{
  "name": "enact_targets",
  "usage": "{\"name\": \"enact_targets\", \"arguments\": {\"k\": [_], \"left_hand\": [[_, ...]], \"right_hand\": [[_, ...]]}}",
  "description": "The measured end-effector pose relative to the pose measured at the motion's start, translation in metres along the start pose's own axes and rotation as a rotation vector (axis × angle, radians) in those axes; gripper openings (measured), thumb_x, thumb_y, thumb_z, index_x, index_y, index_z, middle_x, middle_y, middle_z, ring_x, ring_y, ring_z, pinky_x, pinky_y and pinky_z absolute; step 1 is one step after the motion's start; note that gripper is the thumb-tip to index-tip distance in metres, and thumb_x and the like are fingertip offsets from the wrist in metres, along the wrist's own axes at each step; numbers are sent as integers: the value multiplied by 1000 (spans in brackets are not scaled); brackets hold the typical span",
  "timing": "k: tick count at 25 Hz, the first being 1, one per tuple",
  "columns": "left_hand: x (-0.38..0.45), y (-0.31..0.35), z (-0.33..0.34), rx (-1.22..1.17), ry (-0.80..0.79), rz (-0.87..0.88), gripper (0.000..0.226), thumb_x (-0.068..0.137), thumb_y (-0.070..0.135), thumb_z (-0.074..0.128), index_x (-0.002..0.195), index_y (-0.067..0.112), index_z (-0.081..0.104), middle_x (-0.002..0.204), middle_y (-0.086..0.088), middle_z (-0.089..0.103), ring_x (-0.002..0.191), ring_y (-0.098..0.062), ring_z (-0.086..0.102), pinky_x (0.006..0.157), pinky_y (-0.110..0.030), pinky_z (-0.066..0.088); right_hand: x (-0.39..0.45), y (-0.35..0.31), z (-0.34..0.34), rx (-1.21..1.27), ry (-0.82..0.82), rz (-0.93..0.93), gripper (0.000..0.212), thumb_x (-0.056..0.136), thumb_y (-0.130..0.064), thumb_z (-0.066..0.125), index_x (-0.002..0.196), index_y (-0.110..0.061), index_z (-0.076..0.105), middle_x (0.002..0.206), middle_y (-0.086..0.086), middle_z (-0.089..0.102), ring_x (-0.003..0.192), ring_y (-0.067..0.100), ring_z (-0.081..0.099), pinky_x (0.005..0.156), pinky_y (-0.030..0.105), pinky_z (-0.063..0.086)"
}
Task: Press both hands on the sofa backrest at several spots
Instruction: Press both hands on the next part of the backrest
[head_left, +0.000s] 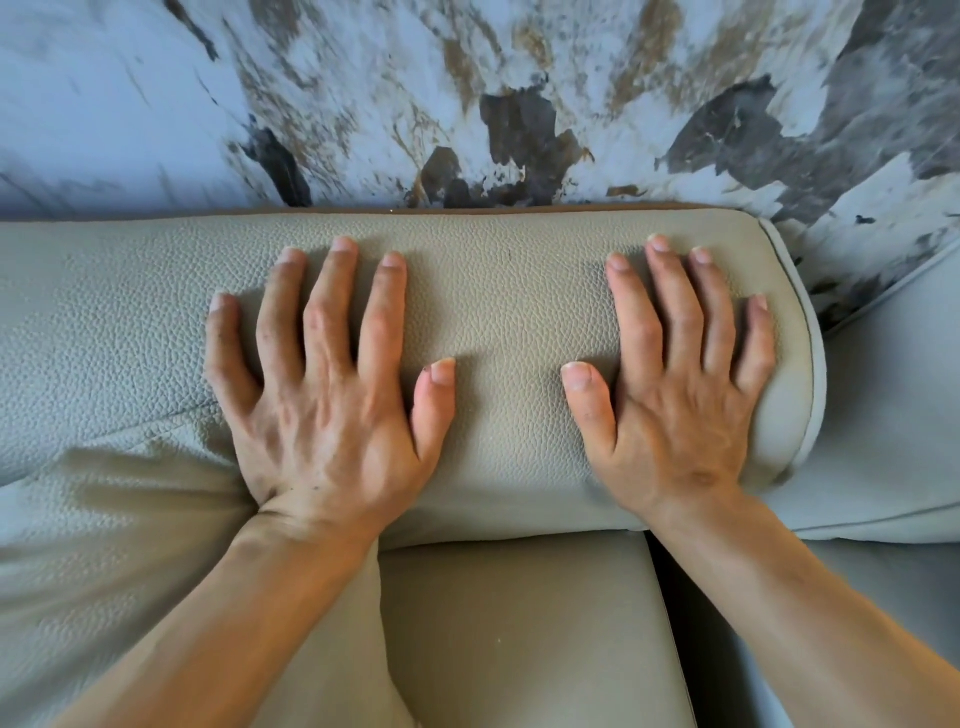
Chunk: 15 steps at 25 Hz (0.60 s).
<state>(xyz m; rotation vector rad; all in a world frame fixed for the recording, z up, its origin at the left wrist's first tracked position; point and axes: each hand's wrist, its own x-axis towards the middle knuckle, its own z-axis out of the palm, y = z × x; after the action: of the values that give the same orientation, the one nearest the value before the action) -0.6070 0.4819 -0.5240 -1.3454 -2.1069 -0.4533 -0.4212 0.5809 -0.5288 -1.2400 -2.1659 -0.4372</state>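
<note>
Both hands lie flat, palms down, on the sofa backrest (509, 322), fingers spread wide and holding nothing. Left hand (327, 395) sits near the backrest's middle; right hand (680, 384) sits near its right end. Beyond the backrest stands a marbled wall (467, 93).

The sofa backrest (509, 312), a rounded roll of pebbled beige leather, ran across in front of a marbled wall (467, 93). Flat upon its top lay the left hand (322, 395) and the right hand (680, 395), palms down, fingers spread, well apart. Below it sat the seat cushion (519, 634).
</note>
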Motion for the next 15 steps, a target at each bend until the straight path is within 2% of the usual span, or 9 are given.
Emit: {"name": "enact_targets", "arguments": {"k": [2, 4, 6, 8, 10, 15], "left_hand": [[2, 3, -6, 3, -58, 0, 63, 101, 55, 20, 149, 18, 39, 151, -11, 45, 141, -35, 37, 116, -58, 21], [8, 2, -17, -37, -194, -13, 64, 100, 55, 20, 150, 19, 36, 154, -11, 40, 144, -35, 31, 118, -59, 16], [11, 3, -35, -72, -367, -27, 68, 98, 58, 18, 155, 21, 25, 161, -9, 26, 150, -33, 18, 122, -58, 9], [8, 4, -57, -51, -464, -23, 71, 98, 61, 13, 158, 24, 11, 167, -7, 8, 154, -30, 1, 124, -56, -1], [-1, 3, -88, -41, -441, -12, 72, 97, 61, 14, 158, 25, 7, 168, -5, 1, 154, -30, -4, 123, -54, -6], [-20, 13, -189, -117, -231, -8, 69, 97, 56, 23, 157, 23, 19, 167, -9, 13, 154, -33, 7, 122, -58, 4]], "right_hand": [[1, 1, -2, 12, -39, -5, 67, 98, -60, 16, 151, -21, 30, 157, 8, 34, 146, 30, 26, 116, 56, 14], [5, -1, -9, 28, -131, -8, 68, 97, -60, 20, 152, -22, 27, 160, 6, 29, 147, 29, 21, 117, 55, 9], [8, 0, -25, 61, -268, -6, 72, 94, -62, 18, 155, -25, 20, 163, 3, 19, 150, 26, 12, 119, 54, 4], [9, 1, -46, 71, -362, 4, 74, 93, -64, 12, 156, -26, 9, 166, 0, 8, 152, 23, 2, 120, 53, -1], [6, -4, -75, 81, -346, -9, 74, 93, -64, 10, 156, -27, 5, 166, -1, 2, 152, 22, -2, 120, 52, -4], [1, -17, -182, 135, -152, -49, 71, 96, -60, 19, 156, -23, 15, 165, 4, 11, 152, 27, 7, 119, 57, 3]]}}
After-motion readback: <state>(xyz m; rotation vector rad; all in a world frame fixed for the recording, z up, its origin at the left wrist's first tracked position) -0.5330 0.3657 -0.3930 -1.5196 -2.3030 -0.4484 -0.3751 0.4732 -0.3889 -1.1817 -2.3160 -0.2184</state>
